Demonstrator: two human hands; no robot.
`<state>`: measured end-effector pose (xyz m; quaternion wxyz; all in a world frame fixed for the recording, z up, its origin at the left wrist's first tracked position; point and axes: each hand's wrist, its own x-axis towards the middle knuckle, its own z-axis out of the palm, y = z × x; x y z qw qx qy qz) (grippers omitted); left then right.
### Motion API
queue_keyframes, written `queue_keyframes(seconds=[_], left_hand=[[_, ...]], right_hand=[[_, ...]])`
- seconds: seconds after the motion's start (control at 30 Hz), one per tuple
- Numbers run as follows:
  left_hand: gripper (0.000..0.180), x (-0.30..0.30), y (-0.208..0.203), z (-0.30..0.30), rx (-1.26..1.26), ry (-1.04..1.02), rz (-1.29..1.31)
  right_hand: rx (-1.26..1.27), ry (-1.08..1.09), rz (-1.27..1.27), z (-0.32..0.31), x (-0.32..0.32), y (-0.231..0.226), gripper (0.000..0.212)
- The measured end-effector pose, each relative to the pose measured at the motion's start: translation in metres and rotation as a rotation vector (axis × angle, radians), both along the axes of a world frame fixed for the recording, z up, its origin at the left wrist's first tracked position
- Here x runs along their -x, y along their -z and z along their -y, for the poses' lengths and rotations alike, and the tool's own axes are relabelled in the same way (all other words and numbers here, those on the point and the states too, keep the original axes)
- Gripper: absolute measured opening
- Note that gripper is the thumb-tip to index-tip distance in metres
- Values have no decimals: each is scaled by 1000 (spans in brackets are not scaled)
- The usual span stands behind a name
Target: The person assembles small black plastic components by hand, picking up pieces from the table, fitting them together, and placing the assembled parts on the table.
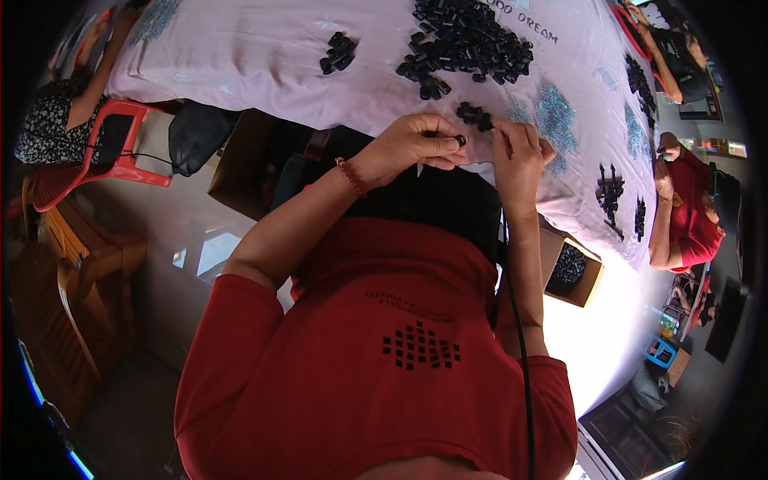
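Note:
My left hand (416,146) is closed in a pinch, with a small round black plastic part (459,140) between thumb and forefinger. My right hand (518,164) has its fingers curled together at the right edge of a small cluster of black parts (474,117). Whatever its fingertips hold, if anything, is too small to make out. Both hands are over the near edge of a table with a pale pink cloth (264,56). Farther back on the cloth lies a large heap of similar black parts (464,44), with a smaller group (338,53) to its left.
Longer black pieces (610,194) lie toward the cloth's right side. Below the edge stands a cardboard box (588,280) of dark parts. A black cable (516,320) runs past my right arm. Other people sit left and right; a red chair (120,152) is at left.

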<state>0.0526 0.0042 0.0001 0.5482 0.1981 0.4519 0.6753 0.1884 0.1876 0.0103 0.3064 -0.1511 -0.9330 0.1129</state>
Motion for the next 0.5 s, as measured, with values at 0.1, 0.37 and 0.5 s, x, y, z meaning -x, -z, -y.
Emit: queue_keyframes(seconds=[0.1, 0.37, 0.5], left_hand=[[27, 0, 0, -1, -6, 7, -3], [27, 0, -3, 0, 9, 13, 0], [25, 1, 0, -1, 13, 18, -4]], right_hand=[[-45, 24, -2, -1, 1, 4, 8], [-107, 86, 55, 0, 4, 4, 12], [-105, 122, 125, -2, 5, 3, 14]])
